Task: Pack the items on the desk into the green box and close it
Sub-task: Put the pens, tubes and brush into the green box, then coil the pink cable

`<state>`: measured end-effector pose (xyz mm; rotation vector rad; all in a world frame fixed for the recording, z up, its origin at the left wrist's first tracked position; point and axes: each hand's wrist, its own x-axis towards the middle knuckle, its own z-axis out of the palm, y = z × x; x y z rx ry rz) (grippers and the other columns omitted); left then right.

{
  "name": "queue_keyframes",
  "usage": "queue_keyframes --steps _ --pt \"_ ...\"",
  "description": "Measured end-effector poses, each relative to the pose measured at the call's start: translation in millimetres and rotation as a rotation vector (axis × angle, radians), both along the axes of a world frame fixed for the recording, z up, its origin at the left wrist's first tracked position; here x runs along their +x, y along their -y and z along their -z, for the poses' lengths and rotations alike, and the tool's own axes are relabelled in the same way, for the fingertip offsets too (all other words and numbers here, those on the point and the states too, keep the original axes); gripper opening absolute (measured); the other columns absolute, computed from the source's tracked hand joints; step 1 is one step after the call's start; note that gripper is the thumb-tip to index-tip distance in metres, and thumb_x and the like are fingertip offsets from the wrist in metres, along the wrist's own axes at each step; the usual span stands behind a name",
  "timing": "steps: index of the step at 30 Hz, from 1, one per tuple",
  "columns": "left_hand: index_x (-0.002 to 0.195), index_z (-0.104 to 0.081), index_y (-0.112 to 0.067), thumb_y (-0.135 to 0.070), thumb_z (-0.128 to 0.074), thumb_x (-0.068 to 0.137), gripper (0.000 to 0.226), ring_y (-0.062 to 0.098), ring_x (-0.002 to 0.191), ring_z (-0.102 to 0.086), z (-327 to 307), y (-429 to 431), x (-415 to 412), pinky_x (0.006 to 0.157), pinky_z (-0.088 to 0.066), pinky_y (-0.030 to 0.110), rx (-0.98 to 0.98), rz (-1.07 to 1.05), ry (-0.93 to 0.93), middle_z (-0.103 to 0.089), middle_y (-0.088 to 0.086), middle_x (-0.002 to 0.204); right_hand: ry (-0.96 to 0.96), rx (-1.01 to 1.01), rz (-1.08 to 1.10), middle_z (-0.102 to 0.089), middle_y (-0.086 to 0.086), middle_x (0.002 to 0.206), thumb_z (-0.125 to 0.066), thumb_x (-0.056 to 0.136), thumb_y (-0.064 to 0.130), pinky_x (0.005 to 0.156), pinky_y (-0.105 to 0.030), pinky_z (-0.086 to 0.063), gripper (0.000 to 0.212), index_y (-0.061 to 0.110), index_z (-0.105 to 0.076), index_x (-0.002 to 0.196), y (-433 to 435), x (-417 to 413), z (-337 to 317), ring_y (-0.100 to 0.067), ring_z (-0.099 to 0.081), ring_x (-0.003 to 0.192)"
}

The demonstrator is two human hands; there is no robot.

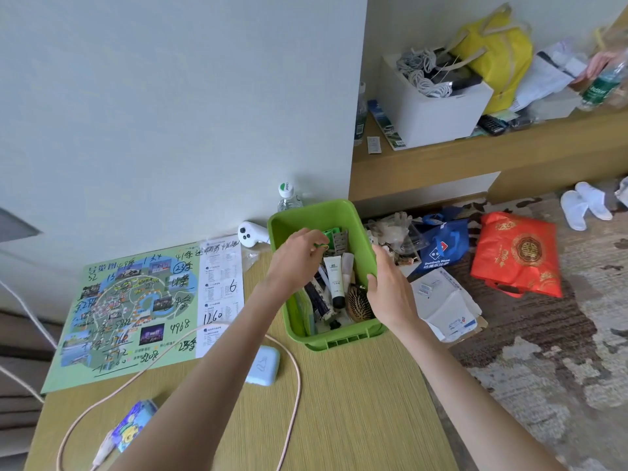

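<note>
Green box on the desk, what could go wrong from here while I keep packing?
The green box sits at the right edge of the desk, steadied only by your right hand on its rim; a shove from the left hand, holding a small green item, could slide it off. The pink cable loops round the light blue case; pulling it may drag the case.

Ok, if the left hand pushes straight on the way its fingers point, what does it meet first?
Likely the grey perforated piece standing at the far end of the green box, just beyond the small green object the left hand pinches; depth is unclear.
</note>
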<state>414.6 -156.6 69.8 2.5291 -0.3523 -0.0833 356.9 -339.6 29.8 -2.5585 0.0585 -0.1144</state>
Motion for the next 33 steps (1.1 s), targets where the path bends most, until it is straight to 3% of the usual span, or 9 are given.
queue_keyframes --steps 4,10,13,15,18,21,25,29,33 --pt "0.104 -0.068 -0.021 -0.017 -0.049 0.098 0.020 0.012 0.079 -0.062 -13.8 -31.0 -34.1 0.066 -0.054 0.035 -0.073 -0.106 0.115 -0.065 -0.005 0.102 0.108 -0.116 -0.006 -0.045 -0.011 0.142 -0.056 0.094 0.013 0.110 -0.035 -0.037 0.056 0.004 -0.034 0.144 -6.0 -9.6 -12.4 -0.025 -0.044 0.132" --pt "0.095 -0.066 -0.022 -0.013 -0.054 0.094 0.015 0.011 0.075 -0.060 6.2 -91.2 -95.8 0.068 -0.053 0.036 -0.165 -0.326 0.094 -0.066 -0.008 0.095 0.376 -0.022 -0.175 -0.051 -0.004 0.128 -0.056 0.088 0.006 0.104 -0.028 -0.039 0.035 0.008 -0.051 0.123 -48.8 -55.8 -22.2 -0.019 -0.049 0.120" --pt "0.104 -0.065 -0.024 -0.010 -0.056 0.090 0.021 0.011 0.090 -0.060 34.5 -116.4 -125.4 0.077 -0.052 0.038 -0.019 -0.291 -0.015 -0.062 -0.009 0.101 0.446 0.005 -0.346 -0.055 -0.005 0.120 -0.054 0.086 -0.002 0.100 -0.029 -0.041 0.030 0.008 -0.057 0.114 -75.6 -89.2 -10.2 -0.018 -0.052 0.114" --pt "0.119 -0.061 -0.024 -0.009 -0.060 0.086 0.036 0.017 0.114 -0.053 55.1 -128.6 -140.7 0.092 -0.047 0.037 0.091 -0.186 -0.112 -0.059 -0.007 0.121 0.458 -0.010 -0.473 -0.056 -0.004 0.114 -0.052 0.084 -0.003 0.095 -0.029 -0.042 0.027 0.009 -0.058 0.108 -90.7 -109.4 2.7 -0.018 -0.053 0.106" --pt "0.144 -0.039 -0.029 -0.021 -0.067 0.083 0.067 0.018 0.140 -0.027 81.1 -141.6 -156.0 0.112 -0.027 0.038 0.319 -0.060 -0.290 -0.033 -0.008 0.153 0.351 -0.054 -0.647 -0.058 -0.002 0.107 -0.051 0.082 -0.002 0.085 -0.029 -0.045 0.026 0.011 -0.060 0.103 -104.5 -133.2 25.8 -0.017 -0.054 0.097" --pt "0.149 -0.028 -0.033 -0.023 -0.070 0.080 0.081 0.016 0.144 -0.018 99.4 -147.7 -165.8 0.115 -0.022 0.040 0.399 -0.027 -0.349 -0.021 -0.011 0.158 0.103 -0.133 -0.758 -0.058 0.001 0.107 -0.064 0.075 -0.007 0.084 -0.028 -0.049 0.035 0.013 -0.062 0.104 -106.9 -149.8 50.4 -0.015 -0.056 0.098" --pt "0.144 -0.034 -0.033 -0.021 -0.069 0.080 0.074 0.019 0.135 -0.029 110.2 -146.7 -172.9 0.108 -0.031 0.035 0.411 -0.089 -0.231 -0.033 -0.009 0.149 -0.126 -0.242 -0.881 -0.050 0.001 0.119 -0.055 0.085 -0.006 0.097 -0.033 -0.043 0.034 0.013 -0.059 0.113 -104.4 -161.8 79.3 -0.016 -0.048 0.112" --pt "0.142 -0.038 -0.032 -0.029 -0.065 0.087 0.061 0.019 0.123 -0.036 113.7 -147.7 -182.3 0.100 -0.038 0.032 0.418 -0.139 -0.178 -0.041 -0.009 0.139 -0.170 -0.303 -0.945 -0.047 0.003 0.098 -0.061 0.089 0.007 0.089 -0.036 -0.041 0.009 0.015 -0.057 0.089 -105.9 -161.4 87.5 -0.016 -0.043 0.096" --pt "0.144 -0.037 -0.032 -0.027 -0.060 0.091 0.058 0.017 0.131 -0.032 112.2 -154.0 -189.8 0.101 -0.041 0.034 0.366 -0.120 -0.229 -0.036 -0.011 0.146 -0.179 -0.346 -0.989 -0.046 0.003 0.090 -0.059 0.089 0.007 0.091 -0.033 -0.039 0.014 0.016 -0.051 0.084 -105.1 -159.4 92.8 -0.017 -0.041 0.091"
